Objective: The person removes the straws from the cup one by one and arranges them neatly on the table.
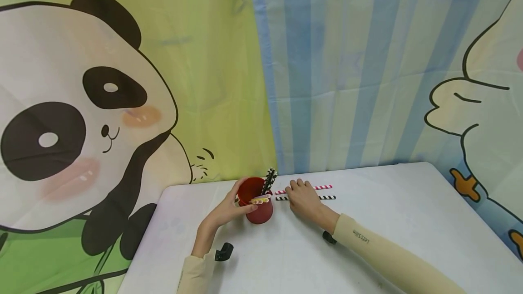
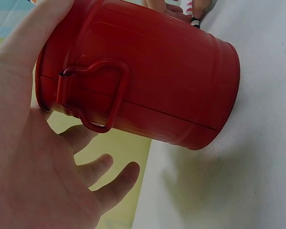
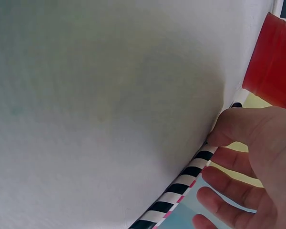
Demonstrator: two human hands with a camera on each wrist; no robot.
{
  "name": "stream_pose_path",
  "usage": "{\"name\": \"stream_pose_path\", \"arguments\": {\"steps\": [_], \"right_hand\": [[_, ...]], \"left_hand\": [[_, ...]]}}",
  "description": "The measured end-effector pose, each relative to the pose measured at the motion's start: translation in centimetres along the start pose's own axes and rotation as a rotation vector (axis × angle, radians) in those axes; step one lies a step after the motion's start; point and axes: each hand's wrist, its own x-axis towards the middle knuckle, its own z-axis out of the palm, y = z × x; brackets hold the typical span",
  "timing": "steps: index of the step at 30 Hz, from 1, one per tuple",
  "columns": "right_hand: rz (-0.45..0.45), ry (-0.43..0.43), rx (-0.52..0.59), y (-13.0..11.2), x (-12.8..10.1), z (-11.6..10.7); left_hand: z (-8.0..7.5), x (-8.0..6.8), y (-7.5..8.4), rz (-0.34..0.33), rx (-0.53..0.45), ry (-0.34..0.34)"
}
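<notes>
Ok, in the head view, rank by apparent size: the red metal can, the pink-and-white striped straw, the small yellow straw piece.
1. Red metal can, largest by area.
2. Pink-and-white striped straw, longer but thin, partly under the right hand.
3. Small yellow straw piece, smallest.

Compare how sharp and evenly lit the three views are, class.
Head view: even light, sharp, edges bowed by the wide lens. Left wrist view: red can fairly sharp, left hand soft, a shadow beneath the can. Right wrist view: table dim and featureless, black-and-white straw slightly blurred.
</notes>
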Motion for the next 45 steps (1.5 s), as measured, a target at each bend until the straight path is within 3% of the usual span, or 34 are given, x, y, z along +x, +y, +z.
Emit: {"name": "stream_pose_path", "arguments": {"steps": [15,33,45], "right_hand": [[0.011,-0.029,0.002,-0.2,0.0,-0.4],[0.062,-0.043,0.109,0.0,-0.3,-0.8],[0.069,0.014,0.126,-0.1,-0.8,-1.2]], "left_hand": [[0.2,0.0,0.0,-0.01,-0.002,0.002],[0.1,0.0,-0.1,-0.024,-0.013,0.003],[0.2,0.1,-0.2,-0.027,0.001,0.008]]}}
